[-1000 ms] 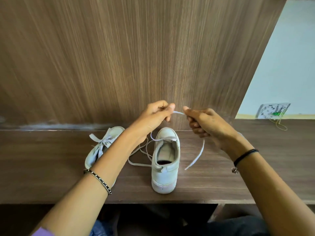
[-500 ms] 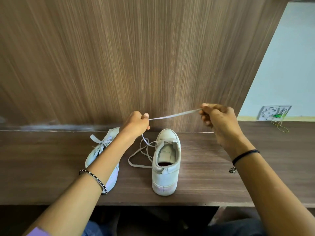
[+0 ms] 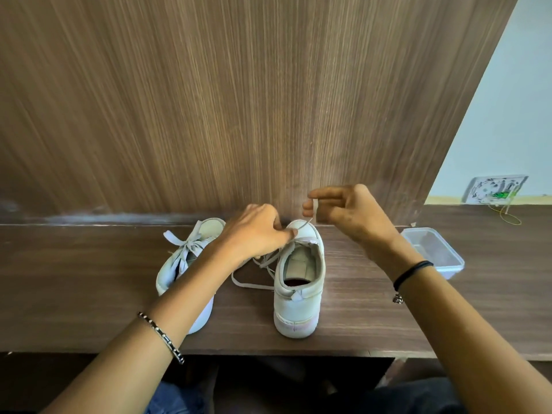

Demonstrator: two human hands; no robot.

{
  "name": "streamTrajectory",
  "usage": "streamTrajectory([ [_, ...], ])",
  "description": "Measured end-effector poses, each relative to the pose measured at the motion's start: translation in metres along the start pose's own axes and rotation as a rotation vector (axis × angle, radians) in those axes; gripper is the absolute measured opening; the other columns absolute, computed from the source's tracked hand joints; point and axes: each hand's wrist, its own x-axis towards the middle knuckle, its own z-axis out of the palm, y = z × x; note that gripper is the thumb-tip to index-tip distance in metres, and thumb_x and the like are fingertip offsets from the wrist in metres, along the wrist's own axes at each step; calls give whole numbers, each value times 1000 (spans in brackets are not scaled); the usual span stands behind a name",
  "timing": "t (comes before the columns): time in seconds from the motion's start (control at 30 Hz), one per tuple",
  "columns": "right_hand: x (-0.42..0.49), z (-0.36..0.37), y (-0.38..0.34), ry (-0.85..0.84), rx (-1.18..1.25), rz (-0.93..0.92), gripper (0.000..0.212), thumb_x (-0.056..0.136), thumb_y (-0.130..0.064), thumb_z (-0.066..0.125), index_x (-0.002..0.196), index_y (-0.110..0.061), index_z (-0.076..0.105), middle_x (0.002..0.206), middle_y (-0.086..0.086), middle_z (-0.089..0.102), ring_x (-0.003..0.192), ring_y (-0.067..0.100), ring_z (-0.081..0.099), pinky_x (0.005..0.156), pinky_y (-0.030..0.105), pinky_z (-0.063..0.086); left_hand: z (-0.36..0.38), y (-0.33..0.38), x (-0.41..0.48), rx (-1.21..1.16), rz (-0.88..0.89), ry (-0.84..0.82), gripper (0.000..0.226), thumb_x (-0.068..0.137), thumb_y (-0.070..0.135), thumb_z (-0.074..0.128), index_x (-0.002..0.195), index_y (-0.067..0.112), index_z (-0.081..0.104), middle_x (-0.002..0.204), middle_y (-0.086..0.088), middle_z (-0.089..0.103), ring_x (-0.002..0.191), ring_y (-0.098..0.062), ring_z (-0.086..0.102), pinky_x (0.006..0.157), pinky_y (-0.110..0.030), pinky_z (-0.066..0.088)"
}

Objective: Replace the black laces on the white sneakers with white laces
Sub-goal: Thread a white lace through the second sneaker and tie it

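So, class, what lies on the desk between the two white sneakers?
Head view: a loose loop of white lace lies on the desk there, trailing from the right-hand sneaker; the left hand reaches across above it.

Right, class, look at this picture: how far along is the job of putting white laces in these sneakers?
Done: the left sneaker is laced in white and tied. In hand: the right sneaker. The right hand pinches the end of the white lace above the toe, and the left hand holds it at the shoe. Left: much of that lace lies loose beside the shoe, so threading and tying remain.
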Motion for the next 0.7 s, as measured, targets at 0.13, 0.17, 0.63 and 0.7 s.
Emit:
streamTrajectory([
  [0.13, 1, 4, 8, 1, -496, -171, 17, 93, -28, 73, 93, -13, 81, 73, -10, 72, 66, -6, 67, 67, 6, 50, 12, -3, -13, -145, -50, -102, 48, 82, 59, 74, 87, 11, 72, 74, -6, 75, 51, -16, 71, 62, -39, 64],
  [0.17, 1, 5, 8, -1, -553, -189, 20, 93, -32, 73, 91, -14, 82, 74, -11, 70, 66, -6, 64, 63, 3, 45, 15, -2, -15, -120, -37, -66, 40, 81, 55, 77, 84, 15, 72, 73, -3, 75, 50, -15, 70, 62, -38, 63],
  [0.63, 4, 20, 19, -187, -596, -155, 13, 85, -37, 81, 90, -26, 78, 78, -8, 73, 79, 6, 69, 80, 39, 61, 38, -17, -8, -201, -34, 173, 41, 85, 31, 74, 57, 5, 59, 52, -12, 53, 57, -29, 58, 56, -41, 49],
  [0.7, 4, 21, 20, -225, -637, -139, 13, 87, -41, 79, 79, -31, 74, 71, -12, 71, 76, 4, 67, 79, 39, 60, 32, -25, -5, -422, -73, 84, 29, 84, 20, 76, 60, 5, 70, 49, -4, 47, 52, -14, 53, 60, -39, 57],
])
